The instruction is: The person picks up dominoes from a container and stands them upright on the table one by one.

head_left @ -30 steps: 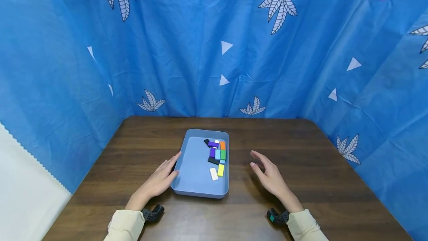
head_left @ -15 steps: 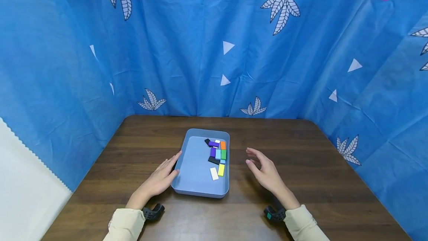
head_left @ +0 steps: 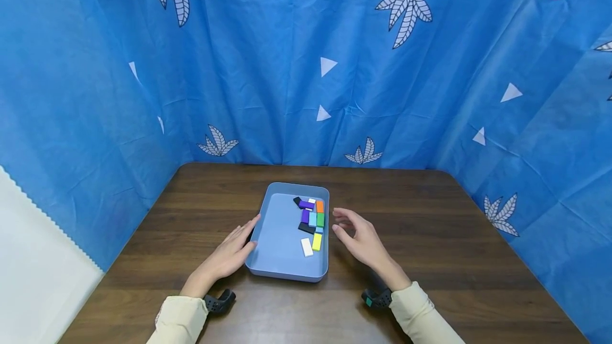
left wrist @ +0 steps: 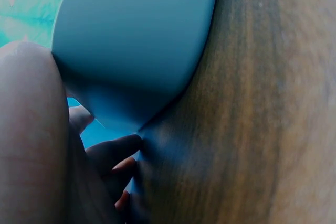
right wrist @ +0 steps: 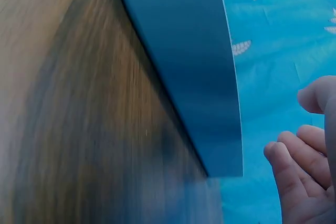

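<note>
A blue-grey plastic tray lies on the table, holding several small rectangular blocks along its right side. Among them are a white block, a yellow block, a green block and an orange block. My left hand rests against the tray's left side, thumb at the rim and fingers extended along the outer wall. Just right of the tray, apart from it, hovers my right hand, its fingers loosely bent around nothing. The right wrist view shows those fingers beside the tray's outer wall.
The brown wooden table extends on both sides of the tray. A blue patterned curtain hangs behind and at the sides. Each wrist wears a black band, such as the left wristband. A white surface shows at the far left.
My right hand has moved left toward the tray's right side. My left hand stays at the tray's left side, and the tray and blocks have not moved.
</note>
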A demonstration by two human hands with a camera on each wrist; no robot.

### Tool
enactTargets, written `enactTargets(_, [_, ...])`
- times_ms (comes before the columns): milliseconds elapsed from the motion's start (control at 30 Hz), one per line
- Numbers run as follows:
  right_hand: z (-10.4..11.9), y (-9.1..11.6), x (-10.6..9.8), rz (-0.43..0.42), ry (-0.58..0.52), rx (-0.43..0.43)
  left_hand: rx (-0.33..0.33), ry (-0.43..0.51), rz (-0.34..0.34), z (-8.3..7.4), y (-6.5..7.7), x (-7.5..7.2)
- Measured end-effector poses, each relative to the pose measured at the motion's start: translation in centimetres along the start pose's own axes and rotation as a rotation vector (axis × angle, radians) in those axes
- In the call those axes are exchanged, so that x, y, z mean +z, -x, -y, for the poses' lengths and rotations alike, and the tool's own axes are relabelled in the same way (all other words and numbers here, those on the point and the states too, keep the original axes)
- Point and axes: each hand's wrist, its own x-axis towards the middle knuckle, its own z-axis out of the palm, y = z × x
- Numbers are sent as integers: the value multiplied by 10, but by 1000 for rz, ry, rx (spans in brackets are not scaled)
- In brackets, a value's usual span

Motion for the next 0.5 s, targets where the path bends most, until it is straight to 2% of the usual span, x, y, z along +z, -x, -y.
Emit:
enactTargets(167, [7,-5,12,53,-20,-43,3,0,-8,1,1,1])
enactTargets(500, [13,-14,29,123,20,-125,41,-9,-30,-1,-1,3])
